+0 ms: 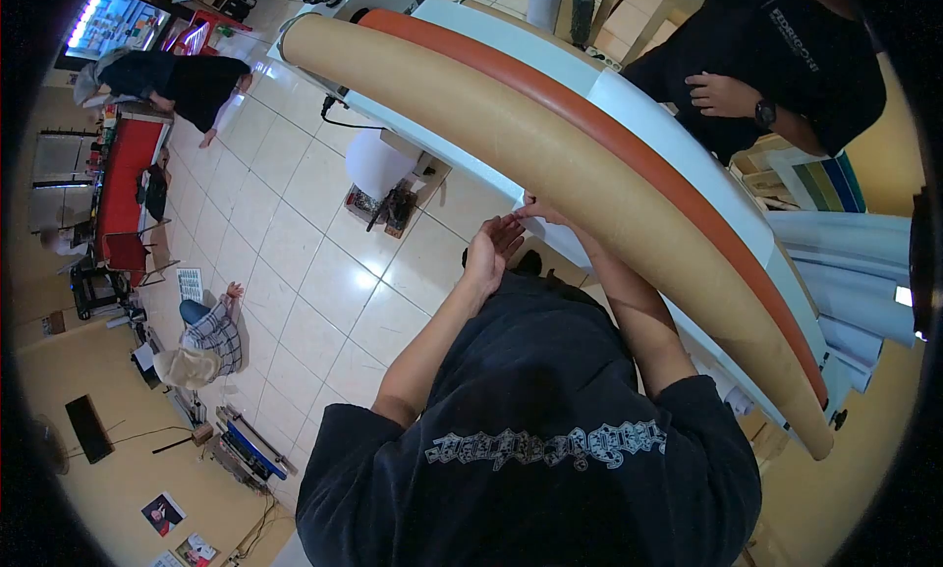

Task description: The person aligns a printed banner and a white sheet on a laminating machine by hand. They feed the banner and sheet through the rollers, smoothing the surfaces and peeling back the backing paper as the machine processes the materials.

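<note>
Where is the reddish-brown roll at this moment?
In the head view, the reddish-brown roll runs from the upper middle down to the right, between the long tan roll and the pale surface.

The left hand (494,253) and right hand (543,211) are close together beside a long tan roll (550,149).

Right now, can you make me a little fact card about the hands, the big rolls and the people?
Left hand: open, fingers close to the right hand
Right hand: next to the tan roll; grip unclear
Tan roll: long, alongside the red-brown roll
Nearest person: black shirt, wristwatch, across the rolls
Other people: one in a plaid shirt, one bending over
Floor: shiny pale tiles
</note>
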Tool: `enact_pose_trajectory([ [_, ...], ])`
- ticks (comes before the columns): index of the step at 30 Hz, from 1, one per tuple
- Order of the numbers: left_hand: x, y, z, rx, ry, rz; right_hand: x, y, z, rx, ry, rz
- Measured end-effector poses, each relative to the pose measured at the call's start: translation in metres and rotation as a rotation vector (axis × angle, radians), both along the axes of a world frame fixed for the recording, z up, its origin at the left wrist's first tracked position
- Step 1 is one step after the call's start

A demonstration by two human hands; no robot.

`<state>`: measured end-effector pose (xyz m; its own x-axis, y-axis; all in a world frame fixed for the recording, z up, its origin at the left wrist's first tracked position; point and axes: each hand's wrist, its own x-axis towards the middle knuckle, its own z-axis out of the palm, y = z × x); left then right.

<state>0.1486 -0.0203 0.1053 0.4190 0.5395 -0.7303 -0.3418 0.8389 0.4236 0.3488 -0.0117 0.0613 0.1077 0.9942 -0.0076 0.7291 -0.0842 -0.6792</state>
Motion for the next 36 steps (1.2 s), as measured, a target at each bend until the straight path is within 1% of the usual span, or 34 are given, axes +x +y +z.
enact_pose_trajectory([
  [12,0.0,-0.002,0.011,0.054,0.02,-0.028,-0.001,-0.004,0.0,0.043,-0.013,0.046],
  [15,0.0,-0.001,0.006,0.06,-0.005,-0.044,-0.006,-0.013,0.005,0.148,-0.05,0.127],
  [17,0.001,-0.005,-0.002,0.128,0.068,-0.052,-0.012,-0.021,0.013,0.214,-0.084,0.215],
  [18,0.001,-0.006,-0.005,0.123,0.067,-0.055,-0.015,-0.025,0.012,0.186,-0.078,0.252],
  [19,0.001,-0.007,-0.008,0.135,0.062,-0.075,-0.017,-0.028,0.011,0.096,-0.056,0.276],
  [21,0.004,-0.009,-0.013,0.15,0.055,-0.096,-0.018,-0.031,0.005,-0.169,0.052,0.294],
  [22,0.005,-0.01,-0.015,0.173,0.069,-0.082,-0.019,-0.034,0.0,-0.067,0.047,0.293],
  [24,0.005,-0.011,-0.017,0.196,0.085,-0.069,-0.022,-0.037,-0.002,0.036,0.045,0.289],
  [27,0.006,-0.013,-0.02,0.225,0.13,-0.076,-0.023,-0.044,0.007,-0.006,0.027,0.246],
  [28,0.007,-0.013,-0.021,0.229,0.123,-0.07,-0.023,-0.048,0.01,0.082,0.103,0.228],
  [30,0.007,-0.013,-0.021,0.234,0.117,-0.059,-0.023,-0.049,0.017,0.17,0.18,0.213],
  [32,0.006,-0.014,-0.019,0.237,0.107,-0.053,-0.024,-0.048,0.023,0.193,-0.051,0.278],
  [33,0.005,-0.014,-0.019,0.238,0.109,-0.051,-0.025,-0.048,0.02,0.194,-0.05,0.28],
  [35,0.006,-0.013,-0.018,0.186,0.104,-0.031,-0.028,-0.049,0.014,0.343,-0.062,0.248],
  [36,0.005,-0.011,-0.02,0.187,0.104,-0.031,-0.029,-0.049,0.019,0.343,-0.061,0.248],
])
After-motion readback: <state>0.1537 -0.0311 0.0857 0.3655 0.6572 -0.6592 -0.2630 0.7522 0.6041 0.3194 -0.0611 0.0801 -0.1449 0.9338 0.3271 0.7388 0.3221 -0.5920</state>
